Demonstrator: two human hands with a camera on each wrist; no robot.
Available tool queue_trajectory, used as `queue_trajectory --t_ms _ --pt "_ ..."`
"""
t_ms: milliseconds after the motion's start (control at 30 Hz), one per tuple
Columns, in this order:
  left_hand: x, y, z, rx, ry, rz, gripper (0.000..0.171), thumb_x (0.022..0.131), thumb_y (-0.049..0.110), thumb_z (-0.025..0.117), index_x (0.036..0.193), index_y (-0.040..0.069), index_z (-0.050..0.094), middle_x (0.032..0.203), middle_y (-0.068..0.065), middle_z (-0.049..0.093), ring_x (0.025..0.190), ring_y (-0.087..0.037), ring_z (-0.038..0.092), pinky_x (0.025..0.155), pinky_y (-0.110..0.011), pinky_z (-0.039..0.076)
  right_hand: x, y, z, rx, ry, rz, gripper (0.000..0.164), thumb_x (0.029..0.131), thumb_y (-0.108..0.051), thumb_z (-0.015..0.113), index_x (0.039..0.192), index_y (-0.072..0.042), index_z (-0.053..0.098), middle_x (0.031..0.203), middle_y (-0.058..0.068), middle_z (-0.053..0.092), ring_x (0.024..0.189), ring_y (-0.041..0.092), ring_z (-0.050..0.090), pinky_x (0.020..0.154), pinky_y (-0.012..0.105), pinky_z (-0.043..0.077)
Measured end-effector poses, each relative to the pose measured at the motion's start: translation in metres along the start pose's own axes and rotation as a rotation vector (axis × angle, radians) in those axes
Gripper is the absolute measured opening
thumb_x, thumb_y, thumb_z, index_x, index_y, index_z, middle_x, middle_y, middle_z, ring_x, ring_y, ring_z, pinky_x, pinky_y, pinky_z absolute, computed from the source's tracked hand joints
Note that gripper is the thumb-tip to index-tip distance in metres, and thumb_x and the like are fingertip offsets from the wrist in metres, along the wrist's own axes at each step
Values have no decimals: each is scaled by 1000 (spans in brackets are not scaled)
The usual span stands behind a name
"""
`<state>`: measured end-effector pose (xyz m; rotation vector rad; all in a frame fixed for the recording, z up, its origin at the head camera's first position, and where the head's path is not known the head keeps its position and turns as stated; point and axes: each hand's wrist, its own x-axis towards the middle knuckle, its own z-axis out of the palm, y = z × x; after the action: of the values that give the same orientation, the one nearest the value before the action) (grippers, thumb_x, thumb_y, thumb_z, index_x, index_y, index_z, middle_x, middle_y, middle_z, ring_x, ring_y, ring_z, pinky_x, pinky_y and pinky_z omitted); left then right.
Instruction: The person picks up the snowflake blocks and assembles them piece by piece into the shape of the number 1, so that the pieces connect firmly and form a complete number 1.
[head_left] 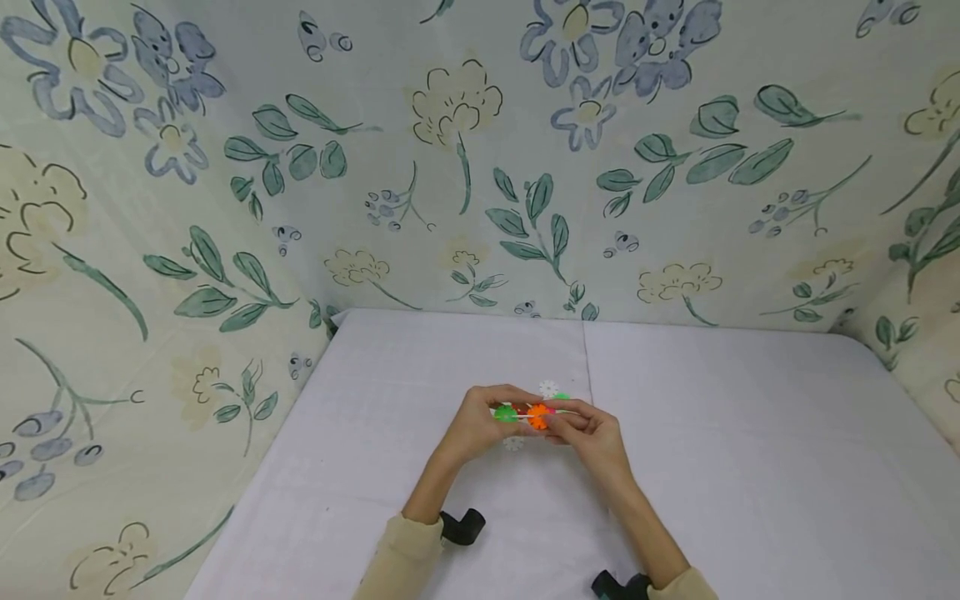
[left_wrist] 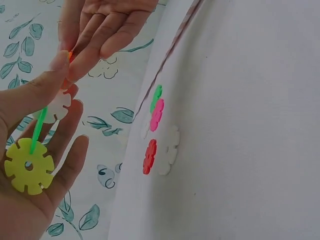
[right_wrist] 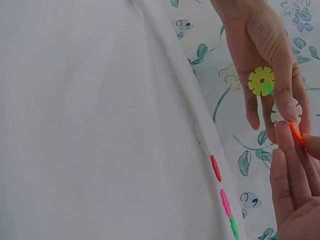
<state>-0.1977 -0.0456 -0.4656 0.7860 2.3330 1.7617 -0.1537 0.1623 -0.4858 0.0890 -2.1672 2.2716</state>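
Observation:
My left hand (head_left: pixel 477 423) pinches a white notched plastic disc (left_wrist: pixel 56 106) between thumb and fingers. Joined to that disc is a green disc (left_wrist: pixel 39 129), seen nearly edge-on, and beyond it a yellow disc (left_wrist: pixel 29 166) hangs by the palm. From the other side, my right hand (head_left: pixel 596 429) pinches an orange disc (head_left: pixel 538 417) right at the edge of the white one. In the right wrist view the fingertips of both hands meet around this orange disc, partly hiding it. Both hands are raised over the table.
Loose discs lie on the white-covered table (head_left: pixel 720 433) beyond and below the hands: red (left_wrist: pixel 149 157), pink (left_wrist: pixel 157 115), green (left_wrist: pixel 156 98) and white (left_wrist: pixel 171 150). Floral fabric (head_left: pixel 450 233) hangs behind and beside the table.

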Motion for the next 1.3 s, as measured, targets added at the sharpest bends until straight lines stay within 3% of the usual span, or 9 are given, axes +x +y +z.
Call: queue_trajectory --t_ms 267,467,800,1133,1300 --pt "-1 -3 1 -27 13 -14 34 80 10 89 113 17 82 108 -3 80 104 -19 70 94 -32 57 0 -1 3 33 9 81 34 99 -10 70 126 10 65 97 3 82 85 19 79 82 30 63" --pt "-3 -7 -8 -6 51 -66 31 79 13 90 109 17 83 108 0 80 103 -17 71 95 -38 58 1 0 -1 5 -7 91 37 102 -14 67 130 9 63 104 10 81 93 24 80 85 32 63" --pt "-2 -11 -19 -14 63 -115 28 80 14 90 108 17 83 109 -1 80 102 -15 71 85 -26 59 7 2 -13 -58 55 151 37 99 -11 70 132 6 64 117 23 75 94 20 79 86 30 62" --pt "-2 -11 -20 -3 65 -131 28 80 12 90 107 16 83 108 0 81 101 -14 71 89 -29 58 13 8 -18 -89 105 211 40 94 -4 73 132 5 66 104 7 78 87 8 76 78 24 62" --pt "-3 -12 -20 12 62 -129 28 80 14 90 107 17 83 109 0 80 102 -13 71 93 -32 57 17 11 -14 -164 77 241 41 94 -4 73 134 2 65 100 9 76 85 13 75 74 25 62"
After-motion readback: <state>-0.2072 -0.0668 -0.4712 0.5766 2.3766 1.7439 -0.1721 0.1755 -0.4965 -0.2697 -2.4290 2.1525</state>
